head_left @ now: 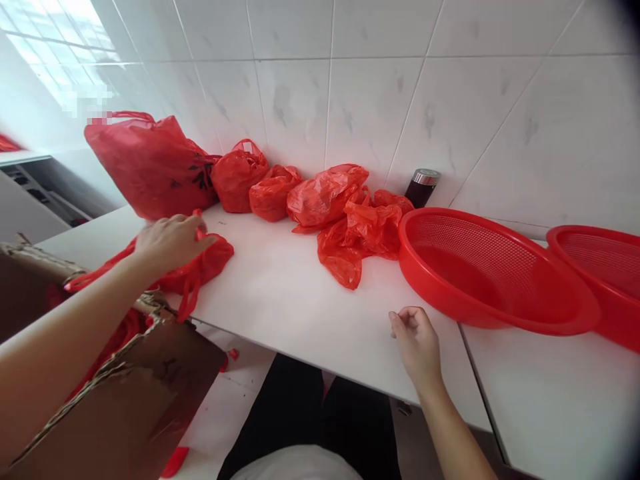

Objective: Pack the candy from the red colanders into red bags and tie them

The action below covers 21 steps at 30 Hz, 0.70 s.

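My left hand (170,241) reaches over the near left of the white table, its fingers closed on a red plastic bag (215,259). A bit of red plastic pokes up between thumb and fingers, and a loop of the bag hangs over the table edge. My right hand (417,340) hovers by the front edge with its fingers curled in and nothing seen in them. Closest to it is a red plastic colander (440,303). Crumpled red bags (370,227) lie just left of that colander.
Filled red bags (235,180) line the tiled wall, with a large one (150,167) at the left. A dark flask (423,188) leans behind the colander. Another red basket (610,300) is at far right. An open cardboard box (145,413) with red material inside stands at lower left.
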Tool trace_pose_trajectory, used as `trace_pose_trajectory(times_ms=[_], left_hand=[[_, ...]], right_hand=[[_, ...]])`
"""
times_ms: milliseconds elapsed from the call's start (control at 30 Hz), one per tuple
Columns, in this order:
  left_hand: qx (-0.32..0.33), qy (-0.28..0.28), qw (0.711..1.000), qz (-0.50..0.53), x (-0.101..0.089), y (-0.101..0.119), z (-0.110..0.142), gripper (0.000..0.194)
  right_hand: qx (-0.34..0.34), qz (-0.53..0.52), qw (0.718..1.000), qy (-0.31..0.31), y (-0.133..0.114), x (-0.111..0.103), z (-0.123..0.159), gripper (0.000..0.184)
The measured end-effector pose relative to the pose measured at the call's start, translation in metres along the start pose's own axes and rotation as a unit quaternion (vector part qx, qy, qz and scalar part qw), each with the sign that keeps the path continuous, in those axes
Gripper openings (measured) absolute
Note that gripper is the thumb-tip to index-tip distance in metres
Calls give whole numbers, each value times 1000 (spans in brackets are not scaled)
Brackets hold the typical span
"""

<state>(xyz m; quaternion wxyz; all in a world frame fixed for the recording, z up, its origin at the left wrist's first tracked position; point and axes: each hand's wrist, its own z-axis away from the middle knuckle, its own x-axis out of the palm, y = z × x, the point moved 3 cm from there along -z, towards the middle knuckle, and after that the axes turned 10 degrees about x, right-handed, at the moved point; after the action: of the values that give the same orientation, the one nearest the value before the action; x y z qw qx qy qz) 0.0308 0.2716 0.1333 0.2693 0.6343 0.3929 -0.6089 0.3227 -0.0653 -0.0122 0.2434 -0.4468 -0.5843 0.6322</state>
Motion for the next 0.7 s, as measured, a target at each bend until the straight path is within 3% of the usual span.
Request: trace_pose_trajectory(times_ms=[133,233,300,367,400,467,500,567,633,700], left_hand=[[64,-85,992,61,12,42,5,44],[89,-115,983,114,3,76,11,41],[118,-109,973,164,-9,98,30,45],[172,-112,951,231,-10,117,64,49],[221,-149,923,279,-2,127,86,44],[337,-354,778,395,35,146,136,28],[340,-406,757,384,60,150,153,22],[261,-337,844,327,110,150,162,13],[218,-270,891,292,149,153,155,20],[198,-211,916,277,173,161,137,24]], right_hand=[[-10,6,1000,-8,1,0,-6,32],[-16,17,1000,-13,-3,1,-1,30],[-26,34,999,-4,-8,4,17,26],[-64,65,995,-28,-13,13,46,20],[-100,84,990,-58,-15,20,61,18],[-181,114,969,-127,-17,31,87,11],[-202,117,963,-137,-16,34,94,9],[-202,109,968,-100,-13,30,92,8],[-168,100,980,-34,-8,18,79,9],[-146,105,984,8,-4,8,65,11]])
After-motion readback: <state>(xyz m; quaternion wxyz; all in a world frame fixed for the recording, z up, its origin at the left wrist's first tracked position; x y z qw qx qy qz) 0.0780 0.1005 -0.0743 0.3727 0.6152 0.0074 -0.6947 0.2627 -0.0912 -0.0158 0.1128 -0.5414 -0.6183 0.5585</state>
